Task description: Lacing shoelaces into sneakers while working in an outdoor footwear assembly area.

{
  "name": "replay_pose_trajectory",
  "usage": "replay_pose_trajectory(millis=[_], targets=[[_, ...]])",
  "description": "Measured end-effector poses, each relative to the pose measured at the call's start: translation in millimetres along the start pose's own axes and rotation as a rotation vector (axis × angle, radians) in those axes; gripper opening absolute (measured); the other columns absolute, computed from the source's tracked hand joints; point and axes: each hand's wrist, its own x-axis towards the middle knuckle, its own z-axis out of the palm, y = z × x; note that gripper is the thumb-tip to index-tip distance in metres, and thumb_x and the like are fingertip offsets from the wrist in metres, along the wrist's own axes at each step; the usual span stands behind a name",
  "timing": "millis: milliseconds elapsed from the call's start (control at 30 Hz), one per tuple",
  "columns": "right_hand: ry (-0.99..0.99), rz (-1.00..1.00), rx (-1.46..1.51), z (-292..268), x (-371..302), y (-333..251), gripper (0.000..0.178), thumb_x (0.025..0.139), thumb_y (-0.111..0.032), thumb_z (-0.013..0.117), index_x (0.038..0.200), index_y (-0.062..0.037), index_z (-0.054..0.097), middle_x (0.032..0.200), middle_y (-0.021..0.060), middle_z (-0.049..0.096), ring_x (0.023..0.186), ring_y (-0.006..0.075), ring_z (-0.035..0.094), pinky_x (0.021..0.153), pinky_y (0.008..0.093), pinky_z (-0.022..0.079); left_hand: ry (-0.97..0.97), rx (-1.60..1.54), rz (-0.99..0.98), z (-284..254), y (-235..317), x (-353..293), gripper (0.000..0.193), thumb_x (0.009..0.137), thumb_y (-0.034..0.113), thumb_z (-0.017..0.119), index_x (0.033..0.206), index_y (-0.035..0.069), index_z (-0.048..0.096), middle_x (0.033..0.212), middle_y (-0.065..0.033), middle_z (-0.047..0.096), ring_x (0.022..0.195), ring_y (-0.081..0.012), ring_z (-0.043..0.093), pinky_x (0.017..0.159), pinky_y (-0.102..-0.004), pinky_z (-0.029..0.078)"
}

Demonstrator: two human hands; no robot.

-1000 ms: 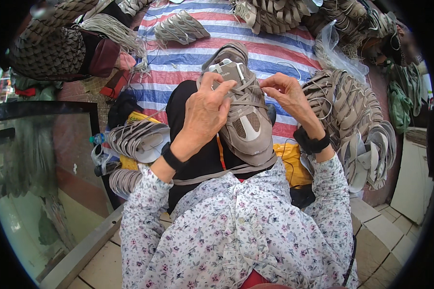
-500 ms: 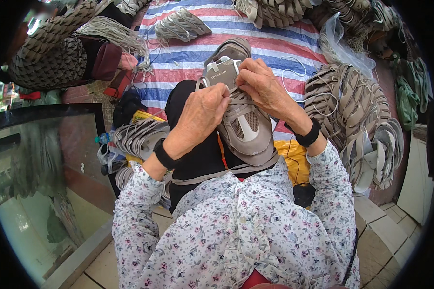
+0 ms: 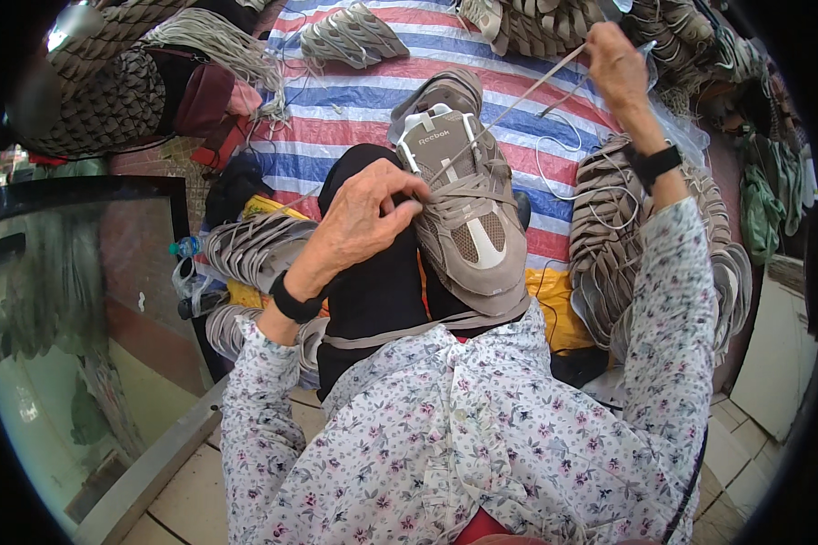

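Observation:
A taupe sneaker [image 3: 474,259] with mesh panels and white trim lies on my lap, its toe toward me. Flat taupe laces criss-cross its front below the padded tongue [image 3: 438,141]. My right hand [image 3: 618,68] is raised at the far right, fingers pinched on the end of a shoelace [image 3: 529,91] that runs taut down to the eyelets. At the sneaker's left lacing edge, my left hand [image 3: 368,207] has its fingers curled, with thumb and forefinger near the laces. What sits between those fingertips is hidden.
A striped plastic sheet [image 3: 336,127] spreads ahead. Piles of taupe shoe uppers [image 3: 600,245] lie to the right, with more uppers [image 3: 259,254] at the left. One bundle [image 3: 354,36] rests on the sheet. A glass panel [image 3: 82,300] stands at the left. A taupe strap [image 3: 382,338] crosses my lap.
My right hand has moved from the sneaker's tongue up and to the far right, drawing the shoelace out straight. My left hand has shifted slightly left and down, beside the laces.

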Motion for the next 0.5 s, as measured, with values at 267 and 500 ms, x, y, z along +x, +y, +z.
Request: replay_pose_trajectory(millis=[267,500], targets=[[-0.185,-0.034,0.533,-5,-3,-50,0.012,0.088,-0.012,0.068,0.097,-0.0045,0.065,0.093,0.0034,0.064,0.086,0.0191,0.062,0.079,0.0326,0.05,0.168,-0.104,-0.039,20,9,20,0.021,0.089,0.0,0.059,0.106,-0.001,0.071,0.072,-0.006,0.058,0.053,-0.0087,0.052,0.049,-0.0254,0.04],[-0.546,0.656,1.311,-22,-110,-141,0.01,0.09,-0.011,0.07,0.095,-0.0019,0.07,0.086,-0.0009,0.068,0.077,0.0042,0.059,0.069,0.0195,0.047,0.144,-0.038,-0.207,39,21,56,0.021,0.087,0.009,0.058,0.097,-0.003,0.072,0.082,-0.0228,0.069,0.074,-0.038,0.068,0.068,-0.0415,0.053]])
